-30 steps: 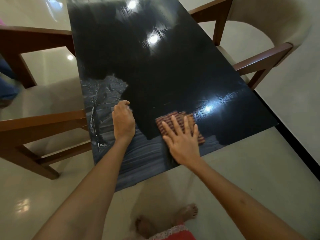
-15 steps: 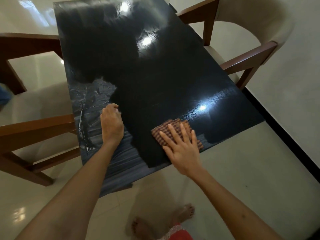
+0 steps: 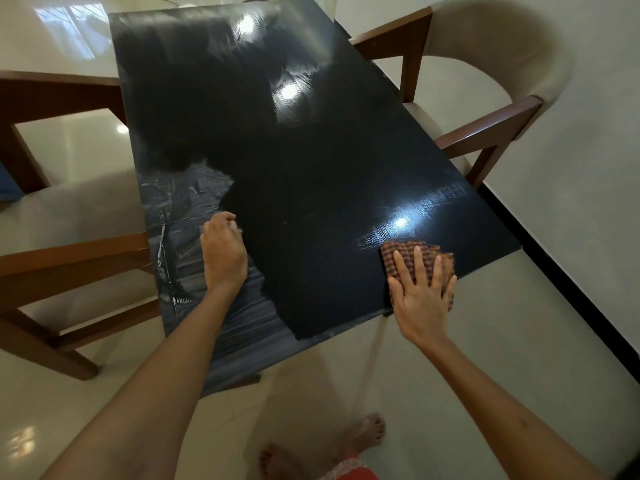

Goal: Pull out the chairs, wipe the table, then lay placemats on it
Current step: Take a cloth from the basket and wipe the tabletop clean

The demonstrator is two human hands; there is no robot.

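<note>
Left chair (image 3: pixel 52 209) cut by edge

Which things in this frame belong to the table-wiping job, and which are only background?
In the job: table; checked cloth under the flat right hand; left hand resting on the tabletop; left chair; right chair.

Background: tiled floor; bare feet.

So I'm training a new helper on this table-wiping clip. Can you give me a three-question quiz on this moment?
1. True or false: the right hand presses flat on the checked cloth.
2. The cloth lies at which part of the black table? A far left corner; B near right corner; C centre.
3. Fill in: the left hand, fingers curled, rests on the ____.

Key: 1 true; 2 B; 3 table.
</note>
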